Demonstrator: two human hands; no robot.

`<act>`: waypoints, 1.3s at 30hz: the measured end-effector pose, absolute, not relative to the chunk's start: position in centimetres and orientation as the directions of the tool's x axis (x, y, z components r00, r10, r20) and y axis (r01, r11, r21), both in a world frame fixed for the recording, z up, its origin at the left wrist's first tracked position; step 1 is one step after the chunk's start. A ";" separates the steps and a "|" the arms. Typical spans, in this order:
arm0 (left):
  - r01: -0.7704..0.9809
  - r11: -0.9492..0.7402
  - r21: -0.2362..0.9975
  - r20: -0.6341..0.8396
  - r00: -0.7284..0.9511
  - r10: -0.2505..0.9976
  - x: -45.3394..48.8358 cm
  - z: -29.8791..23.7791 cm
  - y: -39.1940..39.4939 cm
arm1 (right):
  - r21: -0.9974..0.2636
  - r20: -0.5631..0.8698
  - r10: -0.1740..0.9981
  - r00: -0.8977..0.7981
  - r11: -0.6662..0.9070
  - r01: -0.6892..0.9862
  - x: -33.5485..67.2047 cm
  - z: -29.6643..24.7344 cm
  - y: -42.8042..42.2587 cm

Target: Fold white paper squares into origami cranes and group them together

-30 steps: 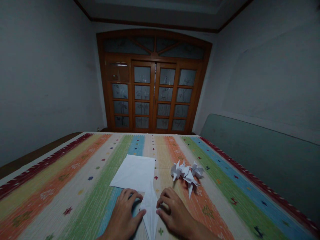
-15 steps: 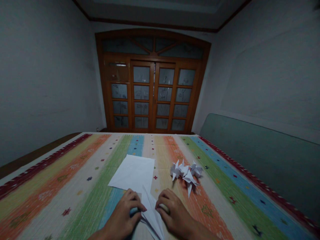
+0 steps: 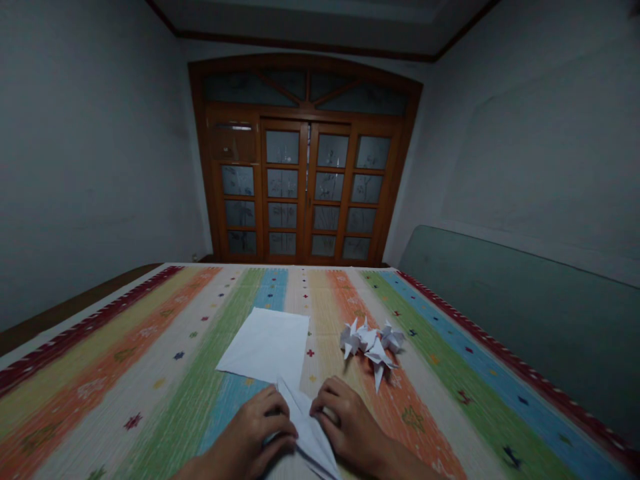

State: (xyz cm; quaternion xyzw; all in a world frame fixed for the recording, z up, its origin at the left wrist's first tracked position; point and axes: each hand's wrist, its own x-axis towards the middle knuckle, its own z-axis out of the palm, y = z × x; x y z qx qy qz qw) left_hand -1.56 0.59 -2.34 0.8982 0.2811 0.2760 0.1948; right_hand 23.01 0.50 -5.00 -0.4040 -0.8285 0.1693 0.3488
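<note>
A narrow piece of folded white paper (image 3: pixel 313 427) lies between my hands at the near edge of the view, its pointed tip angled up and left. My left hand (image 3: pixel 263 430) has its fingers curled and pinches the paper's left edge. On the other side, my right hand (image 3: pixel 345 420) is closed with bent fingers at the paper's right edge. Just beyond, a flat stack or sheet of white paper (image 3: pixel 270 343) rests on the cloth, the folded tip meeting its lower edge. Several folded paper cranes (image 3: pixel 373 343) sit in a cluster to the right.
A striped tablecloth (image 3: pixel 165 373) covers the table. A pale green padded-looking panel (image 3: pixel 525 313) stands along the right side. Behind the table are wooden doors with glass panes (image 3: pixel 307 193), and white walls rise at both sides.
The folded paper has turned slightly, its tip shifting left and its near end right. My left hand has moved a little right and down; the right hand stays nearly in place.
</note>
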 end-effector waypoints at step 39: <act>0.435 -0.600 0.671 0.327 0.553 0.766 -1.1 -3.9 0.6 | -0.441 0.462 0.680 -0.570 0.734 0.517 23.0 -4.5 -0.1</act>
